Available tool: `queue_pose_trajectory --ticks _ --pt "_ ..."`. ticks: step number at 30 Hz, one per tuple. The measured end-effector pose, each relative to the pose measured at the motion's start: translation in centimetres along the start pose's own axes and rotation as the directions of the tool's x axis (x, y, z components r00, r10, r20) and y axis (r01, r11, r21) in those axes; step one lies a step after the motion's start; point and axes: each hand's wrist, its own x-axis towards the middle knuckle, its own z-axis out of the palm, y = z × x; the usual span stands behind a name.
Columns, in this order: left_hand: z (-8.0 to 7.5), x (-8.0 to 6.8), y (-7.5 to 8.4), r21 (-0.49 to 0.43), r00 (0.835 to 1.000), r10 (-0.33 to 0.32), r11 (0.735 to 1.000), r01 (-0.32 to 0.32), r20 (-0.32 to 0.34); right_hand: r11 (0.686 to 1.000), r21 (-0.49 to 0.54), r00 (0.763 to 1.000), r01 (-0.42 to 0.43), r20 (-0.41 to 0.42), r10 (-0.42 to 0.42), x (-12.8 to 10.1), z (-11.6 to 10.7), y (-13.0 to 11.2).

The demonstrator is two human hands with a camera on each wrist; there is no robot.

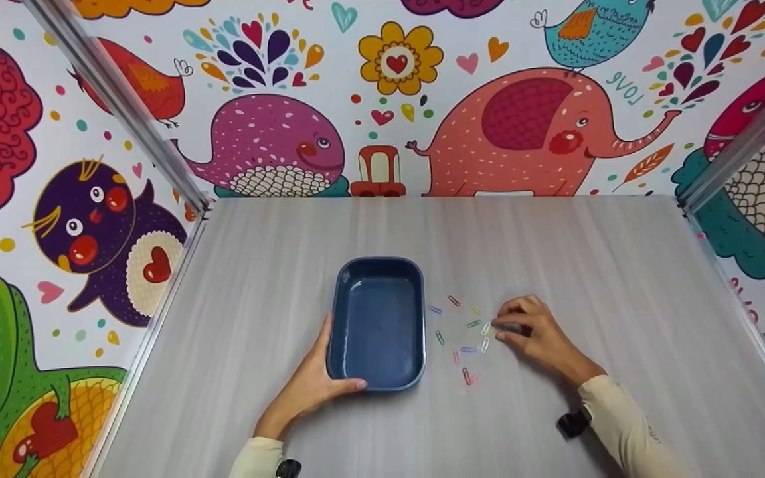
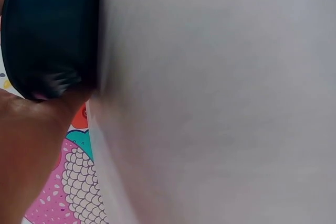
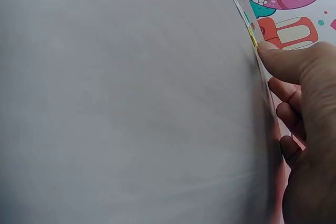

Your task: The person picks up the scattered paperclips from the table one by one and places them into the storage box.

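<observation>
A deep blue rectangular plastic tray [image 1: 380,325] stands on the table, its inside bare. My left hand [image 1: 313,372] grips its near left corner, thumb on the near wall and fingers along the left side. The left wrist view shows the tray's dark wall [image 2: 52,30] above that hand [image 2: 31,135]. To the right of the tray lie several small coloured paper clips [image 1: 468,349]. My right hand [image 1: 538,335] is at their right edge, thumb and forefinger slightly apart. In the right wrist view, its thumb [image 3: 286,64] is right at a yellow paper clip [image 3: 253,38].
The light grey wood-grain table [image 1: 276,265] ends at a back wall [image 1: 382,99] printed with cartoon animals. Metal posts [image 1: 123,99] stand at the table's back corners. A red clip [image 1: 467,376] and a pink one lie nearest to me.
</observation>
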Motion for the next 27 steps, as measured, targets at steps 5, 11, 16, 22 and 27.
queue_pose_trajectory --ticks 5,11,16,22,27 --pt "0.0 -0.2 0.1 -0.002 1.000 -0.009 1.000 0.009 -0.001 1.000 0.008 1.000 0.020 -0.013 -0.020 0.4 0.5 -0.1" --pt "-0.1 -0.3 0.1 -0.004 1.000 -0.015 1.000 0.015 0.012 1.000 0.029 1.000 -0.008 -0.002 0.008 0.8 0.6 -0.8" --pt "-0.2 -0.2 0.0 0.009 1.000 -0.006 1.000 0.006 0.005 0.997 0.047 0.998 -0.062 0.012 0.061 0.9 0.8 -1.1" --pt "-0.2 0.1 -0.4 0.042 1.000 0.025 0.999 -0.025 -0.006 0.977 0.135 0.985 -0.165 -0.030 0.170 1.0 0.7 -1.2" --pt "-0.1 0.0 -0.6 0.061 0.999 0.035 0.998 -0.034 -0.016 0.932 0.221 0.950 -0.289 -0.053 0.307 1.4 0.6 -2.2"
